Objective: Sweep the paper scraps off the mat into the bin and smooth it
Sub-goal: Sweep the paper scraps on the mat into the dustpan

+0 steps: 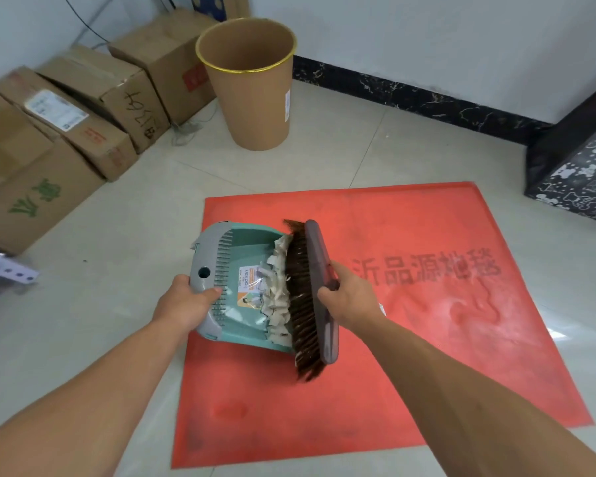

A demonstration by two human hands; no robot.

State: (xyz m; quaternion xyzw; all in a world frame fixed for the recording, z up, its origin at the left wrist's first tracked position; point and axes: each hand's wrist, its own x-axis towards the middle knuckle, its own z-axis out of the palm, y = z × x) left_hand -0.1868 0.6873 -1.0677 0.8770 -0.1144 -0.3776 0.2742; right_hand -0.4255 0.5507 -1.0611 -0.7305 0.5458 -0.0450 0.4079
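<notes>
A red mat point(410, 304) lies on the tiled floor. At its left edge, a teal and grey dustpan point(241, 249) holds several pale paper scraps point(277, 297). My left hand point(186, 301) grips the dustpan's grey back rim. My right hand point(348, 297) grips a brush point(315, 294) with a purple-grey back and dark bristles, pressed against the scraps at the pan's mouth. A tan bin point(255, 98) with a gold rim stands upright beyond the mat, open and showing nothing inside.
Several cardboard boxes point(66, 132) line the wall at left. A black patterned bag point(578, 166) sits at the right near the mat's far corner. A white metal bracket point(4, 270) lies on the floor at far left.
</notes>
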